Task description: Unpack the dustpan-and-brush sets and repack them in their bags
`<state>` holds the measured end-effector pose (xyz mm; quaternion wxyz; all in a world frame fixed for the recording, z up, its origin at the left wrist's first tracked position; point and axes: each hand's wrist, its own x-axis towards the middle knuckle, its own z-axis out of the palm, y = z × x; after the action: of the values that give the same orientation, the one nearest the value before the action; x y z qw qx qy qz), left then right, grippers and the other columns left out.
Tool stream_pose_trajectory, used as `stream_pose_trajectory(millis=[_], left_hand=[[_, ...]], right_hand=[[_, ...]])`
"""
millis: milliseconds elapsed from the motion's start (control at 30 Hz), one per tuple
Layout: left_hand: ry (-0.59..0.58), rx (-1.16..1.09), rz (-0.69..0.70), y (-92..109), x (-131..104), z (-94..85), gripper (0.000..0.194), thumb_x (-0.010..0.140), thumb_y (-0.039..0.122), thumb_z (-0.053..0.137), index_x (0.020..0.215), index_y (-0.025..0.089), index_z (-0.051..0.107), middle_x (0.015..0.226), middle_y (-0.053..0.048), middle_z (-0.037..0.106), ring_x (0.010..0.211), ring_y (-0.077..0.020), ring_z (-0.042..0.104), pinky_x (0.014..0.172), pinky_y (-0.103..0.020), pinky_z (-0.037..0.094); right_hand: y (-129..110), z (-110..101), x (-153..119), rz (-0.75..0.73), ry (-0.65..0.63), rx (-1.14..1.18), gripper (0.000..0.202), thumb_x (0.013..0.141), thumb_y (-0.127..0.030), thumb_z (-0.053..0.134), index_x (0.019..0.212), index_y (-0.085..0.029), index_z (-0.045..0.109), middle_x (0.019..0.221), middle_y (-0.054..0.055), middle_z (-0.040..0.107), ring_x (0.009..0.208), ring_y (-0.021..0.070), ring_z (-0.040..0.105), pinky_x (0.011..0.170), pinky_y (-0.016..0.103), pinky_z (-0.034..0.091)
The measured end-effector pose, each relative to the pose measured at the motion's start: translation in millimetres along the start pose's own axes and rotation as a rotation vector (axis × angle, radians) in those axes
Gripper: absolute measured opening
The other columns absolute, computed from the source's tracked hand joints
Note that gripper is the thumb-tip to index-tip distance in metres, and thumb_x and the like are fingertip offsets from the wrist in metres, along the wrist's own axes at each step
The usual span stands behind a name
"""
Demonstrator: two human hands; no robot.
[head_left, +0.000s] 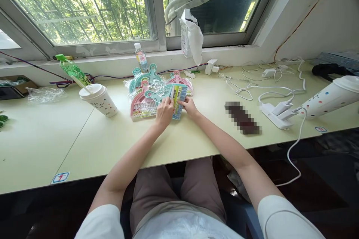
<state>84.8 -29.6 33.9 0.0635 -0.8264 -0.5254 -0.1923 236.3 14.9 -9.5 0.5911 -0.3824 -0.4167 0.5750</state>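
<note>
While both hands meet over one packaged brush set, the item stays flat on the tabletop [112, 145].

Left hand [164, 114] is closed on the near edge of the brush pack [178, 101]; right hand [190, 107] pinches its right side, apparently to steady the wrapper (finger detail is small). More wrapped dustpan sets [146, 95] lie stacked just behind, within reach. A lidded cup [98, 99] stands apart to the left.

Both hands, left hand [164, 114] and right hand [190, 106], are gripping a packaged blue brush [177, 99] on the desk [112, 145], beside a paper cup [98, 99].
</note>
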Motion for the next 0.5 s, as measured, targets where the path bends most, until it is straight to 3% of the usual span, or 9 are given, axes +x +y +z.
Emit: stream_pose_trajectory(millis=[267, 500], left_hand=[[0.021, 0.046, -0.013, 2.3, -3.0, 3.6, 0.051, 0.093, 0.011, 0.033, 0.14, 0.013, 0.051, 0.114, -0.02, 0.06, 0.111, -0.033, 0.055, 0.089, -0.043, 0.048], [0.158, -0.162, -0.065, -2.0, -3.3, 9.6, 0.054, 0.091, 0.018, 0.045, 0.145, 0.017, 0.048, 0.142, -0.021, 0.046, 0.128, -0.0377, 0.047, 0.098, -0.047, 0.048]], right_hand=[[-0.3, 0.8, -0.2, 0.011, -0.011, -0.015, 0.045, 0.055, -0.033, 0.09, 0.092, -0.021, 0.068, 0.1, 0.005, 0.077, 0.093, 0.0234, 0.071, 0.086, 0.044, 0.06], [-3.6, 3.8, -4.2, 0.024, -0.094, -0.062, 0.049, 0.054, -0.037, 0.09, 0.094, -0.021, 0.067, 0.099, 0.004, 0.077, 0.095, 0.0239, 0.071, 0.084, 0.042, 0.06]])
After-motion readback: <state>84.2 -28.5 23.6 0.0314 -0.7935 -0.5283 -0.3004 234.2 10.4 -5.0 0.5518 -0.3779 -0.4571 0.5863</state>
